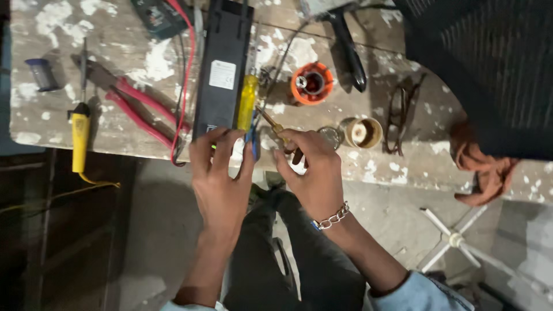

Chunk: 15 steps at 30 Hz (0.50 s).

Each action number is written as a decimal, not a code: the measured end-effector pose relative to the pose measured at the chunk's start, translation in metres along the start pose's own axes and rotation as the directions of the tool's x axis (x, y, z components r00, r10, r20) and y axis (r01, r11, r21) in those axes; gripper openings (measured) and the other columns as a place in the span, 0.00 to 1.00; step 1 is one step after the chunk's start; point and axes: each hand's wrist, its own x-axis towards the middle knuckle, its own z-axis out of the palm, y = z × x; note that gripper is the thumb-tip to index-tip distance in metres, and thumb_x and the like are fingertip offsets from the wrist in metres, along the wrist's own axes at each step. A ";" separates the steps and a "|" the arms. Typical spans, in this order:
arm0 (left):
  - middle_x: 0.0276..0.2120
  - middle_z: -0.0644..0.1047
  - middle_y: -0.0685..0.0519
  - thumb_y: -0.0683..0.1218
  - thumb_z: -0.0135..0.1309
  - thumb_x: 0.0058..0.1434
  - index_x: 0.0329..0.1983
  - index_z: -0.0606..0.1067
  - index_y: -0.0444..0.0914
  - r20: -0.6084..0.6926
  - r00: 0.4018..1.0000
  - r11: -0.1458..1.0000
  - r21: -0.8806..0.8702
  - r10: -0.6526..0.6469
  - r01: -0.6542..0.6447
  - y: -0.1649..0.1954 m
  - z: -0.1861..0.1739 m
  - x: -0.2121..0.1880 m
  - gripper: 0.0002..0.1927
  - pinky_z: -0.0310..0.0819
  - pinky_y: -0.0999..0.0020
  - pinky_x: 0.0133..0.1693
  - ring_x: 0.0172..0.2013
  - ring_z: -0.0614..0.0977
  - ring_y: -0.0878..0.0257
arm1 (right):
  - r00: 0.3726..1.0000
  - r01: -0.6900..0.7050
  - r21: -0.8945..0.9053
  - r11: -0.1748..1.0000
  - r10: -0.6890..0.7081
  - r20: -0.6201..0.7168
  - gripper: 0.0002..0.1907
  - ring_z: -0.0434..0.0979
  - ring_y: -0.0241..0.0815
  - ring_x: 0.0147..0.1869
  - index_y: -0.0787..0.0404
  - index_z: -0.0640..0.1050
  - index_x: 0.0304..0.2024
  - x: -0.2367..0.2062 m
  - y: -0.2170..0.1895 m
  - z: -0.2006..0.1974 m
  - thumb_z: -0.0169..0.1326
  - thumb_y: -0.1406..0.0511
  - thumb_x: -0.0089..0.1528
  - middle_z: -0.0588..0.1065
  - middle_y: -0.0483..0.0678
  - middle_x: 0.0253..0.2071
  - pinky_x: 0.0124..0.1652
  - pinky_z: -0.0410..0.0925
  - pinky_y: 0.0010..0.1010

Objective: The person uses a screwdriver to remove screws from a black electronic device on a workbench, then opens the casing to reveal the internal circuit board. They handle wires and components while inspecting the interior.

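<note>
My left hand (219, 173) rests with spread fingers on the near end of a long black box-shaped device (222, 69) that lies on the worn wooden bench (403, 161). In my right hand (311, 173), which wears a chain bracelet, I grip a soldering iron (275, 125) by its dark handle, its metal tip pointing up-left toward the wires beside the black device. A yellow-handled screwdriver (247, 101) lies along the device's right side, between the two hands.
Red-handled pliers (132, 106) and a yellow-handled tool (80, 135) lie at the left. An orange spool (311, 83), a small round tin (362, 132), scissors (397, 118), a black-handled tool (350, 52) and a brown rag (484, 167) sit to the right. Red wire (185, 80) runs beside the device.
</note>
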 end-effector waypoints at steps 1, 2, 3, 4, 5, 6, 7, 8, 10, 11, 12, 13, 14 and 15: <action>0.52 0.74 0.47 0.38 0.65 0.61 0.53 0.76 0.39 0.012 1.000 1.000 0.008 -0.012 0.012 -0.002 0.000 0.002 0.17 0.73 0.53 0.51 0.52 0.75 0.49 | 0.999 -0.017 -0.026 1.000 0.018 0.035 0.19 0.76 0.43 0.30 0.61 0.80 0.50 0.005 0.004 0.002 0.66 0.70 0.56 0.77 0.49 0.34 0.31 0.69 0.34; 0.54 0.73 0.46 0.38 0.65 0.60 0.54 0.76 0.38 0.023 0.999 0.999 0.016 -0.028 0.028 -0.005 0.000 0.004 0.19 0.71 0.51 0.53 0.54 0.74 0.48 | 0.998 -0.001 -0.032 0.999 0.003 0.063 0.21 0.77 0.44 0.32 0.61 0.80 0.51 0.009 0.008 0.002 0.66 0.70 0.55 0.77 0.50 0.35 0.33 0.71 0.34; 0.56 0.72 0.45 0.38 0.66 0.59 0.55 0.76 0.38 0.037 0.998 0.998 0.027 -0.050 0.049 -0.007 -0.003 0.004 0.21 0.69 0.49 0.55 0.55 0.72 0.47 | 0.995 0.012 -0.036 0.999 -0.009 0.097 0.22 0.79 0.44 0.34 0.61 0.79 0.52 0.011 0.011 0.003 0.66 0.70 0.54 0.78 0.50 0.37 0.35 0.72 0.34; 0.56 0.71 0.45 0.39 0.66 0.57 0.55 0.76 0.37 0.048 0.997 0.997 0.061 -0.055 0.052 -0.009 -0.006 0.003 0.22 0.68 0.48 0.56 0.56 0.71 0.45 | 0.991 0.026 -0.040 0.999 -0.020 0.131 0.24 0.80 0.45 0.36 0.62 0.78 0.53 0.012 0.013 0.004 0.66 0.70 0.53 0.78 0.51 0.38 0.37 0.73 0.35; 0.56 0.70 0.44 0.39 0.67 0.55 0.55 0.75 0.37 0.056 0.997 0.995 0.090 -0.057 0.052 -0.011 -0.007 0.004 0.24 0.66 0.46 0.57 0.58 0.71 0.44 | 0.987 0.013 -0.045 0.999 -0.006 0.161 0.25 0.80 0.45 0.35 0.61 0.78 0.53 0.012 0.015 0.005 0.66 0.70 0.52 0.78 0.51 0.38 0.37 0.74 0.35; 0.56 0.69 0.43 0.39 0.68 0.53 0.55 0.75 0.36 0.061 0.997 0.993 0.113 -0.049 0.042 -0.014 -0.005 0.007 0.25 0.65 0.45 0.59 0.59 0.70 0.43 | 0.984 0.004 -0.054 0.999 0.006 0.179 0.26 0.81 0.46 0.35 0.61 0.78 0.53 0.013 0.016 0.007 0.65 0.70 0.52 0.78 0.51 0.39 0.37 0.74 0.36; 0.56 0.69 0.43 0.39 0.68 0.52 0.55 0.75 0.36 0.068 0.996 0.990 0.125 -0.066 0.057 -0.017 -0.004 0.010 0.26 0.65 0.45 0.59 0.59 0.70 0.42 | 0.981 -0.007 -0.064 0.998 0.020 0.195 0.27 0.81 0.46 0.34 0.61 0.78 0.53 0.015 0.017 0.009 0.65 0.70 0.51 0.78 0.52 0.39 0.37 0.74 0.36; 0.55 0.69 0.43 0.39 0.68 0.50 0.54 0.75 0.36 0.082 0.993 0.987 0.140 -0.089 0.076 -0.019 -0.004 0.009 0.27 0.65 0.46 0.59 0.59 0.70 0.42 | 0.981 0.031 -0.073 0.997 -0.017 0.192 0.26 0.81 0.47 0.36 0.61 0.78 0.54 0.017 0.017 0.011 0.65 0.70 0.51 0.78 0.52 0.39 0.38 0.74 0.37; 0.55 0.70 0.43 0.39 0.68 0.49 0.54 0.76 0.36 0.109 0.985 0.980 0.161 -0.134 0.115 -0.020 -0.007 0.003 0.27 0.65 0.47 0.59 0.59 0.70 0.42 | 0.979 0.096 -0.085 0.992 -0.079 0.188 0.26 0.81 0.50 0.40 0.60 0.79 0.54 0.016 0.015 0.015 0.66 0.70 0.52 0.79 0.53 0.39 0.39 0.74 0.38; 0.55 0.70 0.43 0.38 0.68 0.49 0.54 0.77 0.36 0.118 0.982 0.978 0.164 -0.148 0.127 -0.022 -0.009 0.001 0.26 0.66 0.48 0.60 0.59 0.70 0.43 | 0.979 0.038 -0.091 0.995 -0.018 0.205 0.25 0.81 0.49 0.38 0.59 0.79 0.54 0.016 0.013 0.018 0.66 0.69 0.53 0.79 0.53 0.39 0.38 0.74 0.38; 0.55 0.70 0.44 0.37 0.67 0.49 0.53 0.77 0.37 0.127 0.980 0.977 0.165 -0.155 0.133 -0.025 -0.010 0.000 0.26 0.66 0.48 0.60 0.59 0.70 0.43 | 0.976 -0.021 -0.098 0.995 0.042 0.215 0.25 0.81 0.48 0.37 0.59 0.79 0.54 0.017 0.010 0.024 0.65 0.68 0.53 0.79 0.52 0.39 0.37 0.74 0.37; 0.56 0.70 0.43 0.38 0.67 0.49 0.54 0.76 0.36 0.124 0.978 0.978 0.150 -0.166 0.147 -0.028 -0.010 0.000 0.27 0.67 0.49 0.59 0.59 0.70 0.43 | 0.969 -0.081 -0.105 0.991 0.103 0.223 0.24 0.82 0.48 0.35 0.59 0.79 0.54 0.020 0.009 0.028 0.65 0.67 0.54 0.79 0.52 0.39 0.37 0.74 0.37; 0.57 0.69 0.42 0.38 0.68 0.49 0.54 0.76 0.36 0.124 0.976 0.978 0.132 -0.177 0.161 -0.030 -0.010 0.000 0.27 0.67 0.49 0.59 0.59 0.70 0.42 | 0.983 -0.012 -0.094 0.995 0.029 0.180 0.23 0.82 0.50 0.37 0.60 0.79 0.53 0.023 0.008 0.031 0.65 0.67 0.55 0.79 0.53 0.40 0.38 0.74 0.38; 0.58 0.69 0.42 0.38 0.68 0.48 0.55 0.75 0.36 0.131 0.973 0.978 0.114 -0.189 0.175 -0.033 -0.011 -0.001 0.28 0.68 0.50 0.58 0.59 0.71 0.42 | 0.990 0.052 -0.089 0.995 -0.040 0.137 0.22 0.82 0.51 0.39 0.62 0.79 0.53 0.026 0.007 0.035 0.65 0.68 0.56 0.79 0.54 0.41 0.39 0.74 0.39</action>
